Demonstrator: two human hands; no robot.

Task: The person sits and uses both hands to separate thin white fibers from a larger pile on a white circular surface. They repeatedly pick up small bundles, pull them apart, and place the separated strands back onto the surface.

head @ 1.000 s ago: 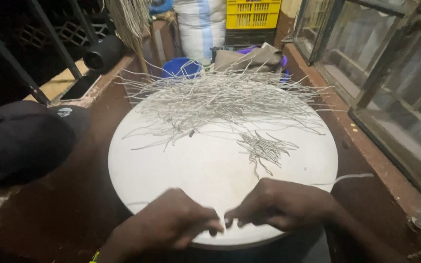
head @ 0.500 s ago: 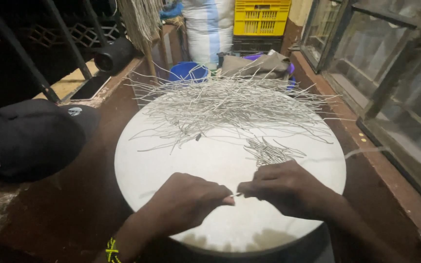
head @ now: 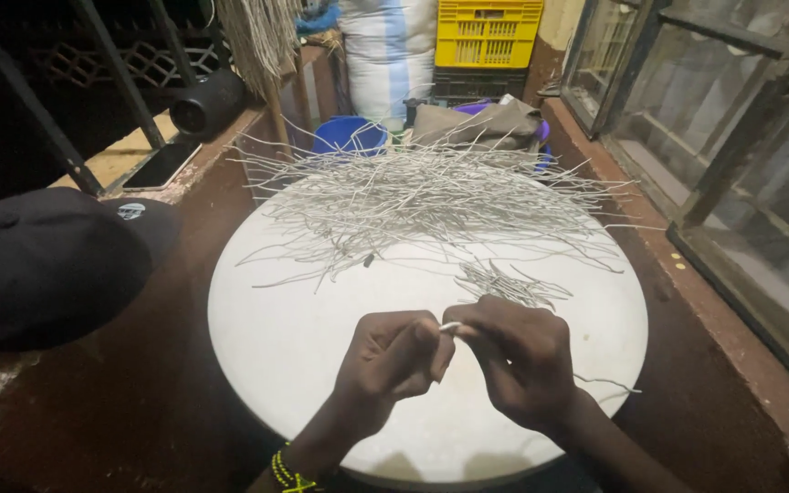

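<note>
Both my hands meet over the near half of a round white board. My left hand and my right hand pinch a short pale strip between their fingertips; most of it is hidden by the fingers. A big loose heap of thin grey-white strips covers the far half of the board. A small bundle of the same strips lies just beyond my right hand. A beaded band circles my left wrist.
A black cap lies left of the board on the brown surface. A blue bowl, folded cloth, a striped sack and a yellow crate stand behind. A dark speaker and phone sit far left. Window frames line the right.
My hands have moved up and away from the near rim toward the board's middle, and closed together on the strip. The view has shifted slightly.
</note>
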